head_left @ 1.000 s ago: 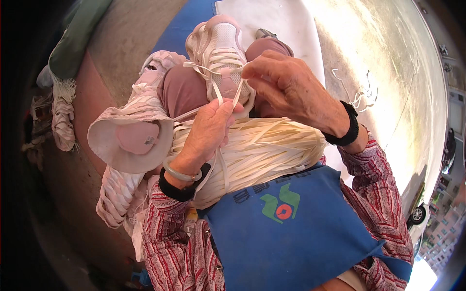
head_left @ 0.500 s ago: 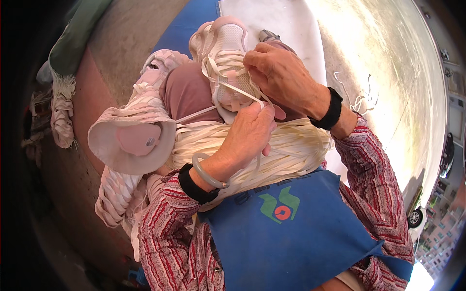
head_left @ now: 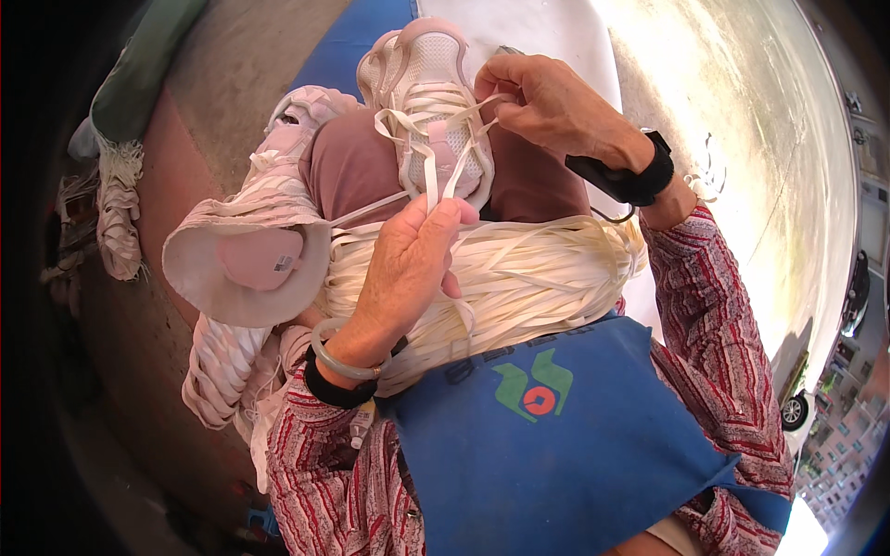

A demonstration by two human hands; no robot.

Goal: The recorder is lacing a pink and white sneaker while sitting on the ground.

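A white and pale pink sneaker (head_left: 454, 167) rests between my knees, toe pointing away, with a cream shoelace (head_left: 430, 181) threaded across its upper. My left hand (head_left: 400, 264) pinches the lace between thumb and fingers just below the shoe, where two strands run down into its grip. To the right of the shoe, my right hand (head_left: 554, 107) holds a strand drawn out sideways from the eyelets. Whether its fingertips also touch the shoe's edge is hard to see. Across my lap lies a thick bundle of cream laces (head_left: 547, 273), under my left hand.
A stack of white-pink shoe parts (head_left: 250, 255) stands to the left, against my leg. A blue apron (head_left: 547, 463) covers my lap. More laced pieces (head_left: 120, 213) hang at far left. A white sheet (head_left: 547, 28) lies beyond the shoe, with loose cords (head_left: 709, 176) on the floor at right.
My left hand has moved left and slightly down, now with two strands in its pinch. The right hand has shifted up and right, away from the shoe, drawing a strand outward.
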